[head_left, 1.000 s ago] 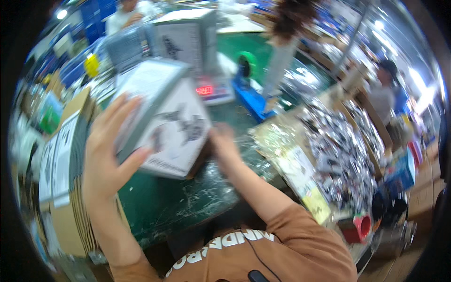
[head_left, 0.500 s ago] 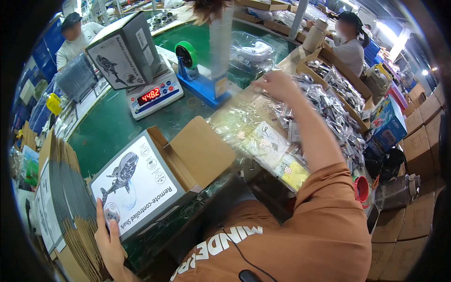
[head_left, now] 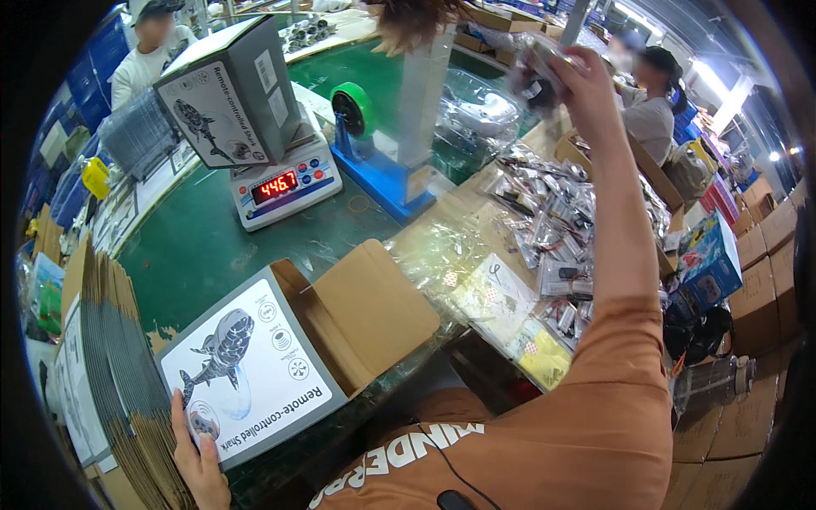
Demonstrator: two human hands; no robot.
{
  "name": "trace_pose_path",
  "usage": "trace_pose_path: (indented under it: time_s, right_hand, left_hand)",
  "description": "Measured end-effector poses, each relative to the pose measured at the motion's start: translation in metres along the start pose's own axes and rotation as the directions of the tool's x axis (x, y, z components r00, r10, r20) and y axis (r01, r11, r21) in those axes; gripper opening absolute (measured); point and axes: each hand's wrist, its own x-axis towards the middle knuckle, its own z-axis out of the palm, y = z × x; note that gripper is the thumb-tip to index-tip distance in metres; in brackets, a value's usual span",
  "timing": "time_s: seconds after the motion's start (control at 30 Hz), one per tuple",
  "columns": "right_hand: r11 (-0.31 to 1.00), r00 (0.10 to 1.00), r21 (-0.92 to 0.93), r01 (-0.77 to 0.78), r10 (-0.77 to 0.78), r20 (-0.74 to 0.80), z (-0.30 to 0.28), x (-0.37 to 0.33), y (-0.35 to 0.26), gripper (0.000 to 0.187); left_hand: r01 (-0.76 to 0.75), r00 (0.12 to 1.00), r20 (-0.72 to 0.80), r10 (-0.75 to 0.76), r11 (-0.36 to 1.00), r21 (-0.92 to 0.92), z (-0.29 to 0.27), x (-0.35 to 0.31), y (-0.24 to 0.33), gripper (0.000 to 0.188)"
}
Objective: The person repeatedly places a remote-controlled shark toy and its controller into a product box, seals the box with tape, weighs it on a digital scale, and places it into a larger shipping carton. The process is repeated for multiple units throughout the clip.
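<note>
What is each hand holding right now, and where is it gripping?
Left hand grips the shark-printed box at its near corner; right hand holds a small clear packet aloft.

Right hand [head_left: 578,81] lifted from the bag pile, now raised holding a small clear packet [head_left: 534,72]; arm extended upward.

A digital scale [head_left: 287,189] bears a grey box [head_left: 229,93] — beside it, a blue tape dispenser [head_left: 374,161] on green matting [head_left: 195,246].
</note>
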Motion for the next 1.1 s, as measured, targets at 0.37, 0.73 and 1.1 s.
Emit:
trace_pose_path:
  time_s: [0.37, 0.73, 1.1]
  right_hand:
    - [0.332, 0.309, 0.129, -0.935, 0.936, -0.169, 0.057, 0.021, 0.136, 0.090]
    - [0.644, 0.743, 0.417, -0.642, 0.656, 0.133, -0.059, -0.001, 0.095, 0.051]
    - [0.477, 0.483, 0.099, -0.874, 0.821, 0.304, -0.016, -0.206, -0.046, 0.057]
  left_hand:
    - [0.249, 0.968, 0.121, -0.220, 0.771, -0.586, -0.002, 0.022, 0.021, 0.071]
    - [0.276, 0.961, 0.186, -0.206, 0.773, -0.571, 0.005, 0.038, 0.011, 0.069]
    - [0.149, 0.974, 0.225, -0.028, 0.825, -0.545, 0.037, 0.062, 0.018, 0.073]
